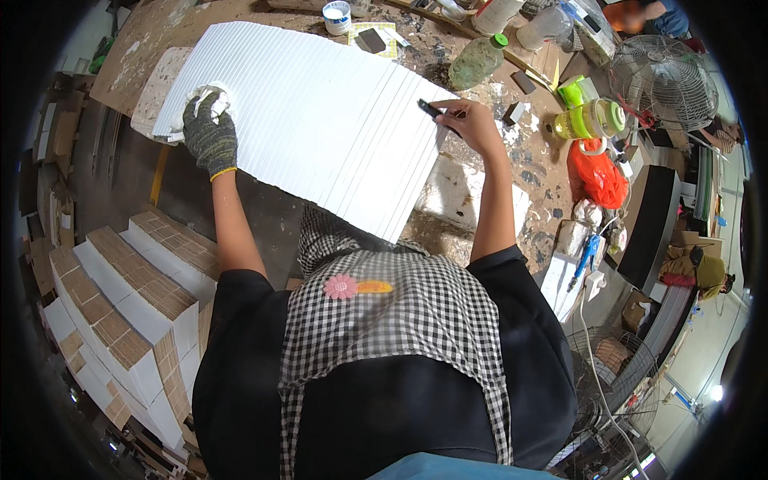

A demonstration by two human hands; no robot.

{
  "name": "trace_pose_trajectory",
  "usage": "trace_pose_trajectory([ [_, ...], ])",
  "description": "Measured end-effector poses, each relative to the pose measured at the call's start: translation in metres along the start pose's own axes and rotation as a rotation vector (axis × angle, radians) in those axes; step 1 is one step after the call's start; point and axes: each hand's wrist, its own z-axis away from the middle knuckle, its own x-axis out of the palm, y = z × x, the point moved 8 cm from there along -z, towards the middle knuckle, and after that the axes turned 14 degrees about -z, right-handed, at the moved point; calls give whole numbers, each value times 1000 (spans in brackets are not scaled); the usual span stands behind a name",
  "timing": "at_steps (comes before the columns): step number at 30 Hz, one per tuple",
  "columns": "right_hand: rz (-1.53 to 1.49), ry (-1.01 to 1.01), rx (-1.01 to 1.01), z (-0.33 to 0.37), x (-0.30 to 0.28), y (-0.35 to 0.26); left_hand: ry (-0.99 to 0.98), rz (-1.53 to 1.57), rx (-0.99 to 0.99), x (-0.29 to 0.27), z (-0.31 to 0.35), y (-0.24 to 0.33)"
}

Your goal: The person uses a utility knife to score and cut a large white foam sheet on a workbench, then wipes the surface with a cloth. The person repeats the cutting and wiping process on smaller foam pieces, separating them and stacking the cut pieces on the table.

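Observation:
A white panel (312, 112) with thin parallel grooves lies across the workbench in front of me, its near edge toward my apron. My left hand (211, 138), in a dark knitted glove with a yellow cuff, rests at the panel's left end, its fingers curled over a wad of white cloth (221, 102). Over the right end, my bare right hand (474, 128) pinches a small black tool (427, 107) whose tip points left. Whether that tool is a pen or a blade, I cannot tell.
Beyond the panel stand a white tub (337, 19) and a cloudy green-capped bottle (474, 64). Farther right are a yellow-green drink bottle (590, 120), a red plastic bag (598, 174) and a wire fan (662, 80). Stacked white panels (144, 320) fill the lower left.

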Motion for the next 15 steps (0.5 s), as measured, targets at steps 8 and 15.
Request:
trace_pose_trajectory([
  [8,-77,-203,-288,61,-3,-13,11,9,43,20,-2,0],
  [15,-119,-147,461,254,-18,152,6,86,0,24,4,-6],
])
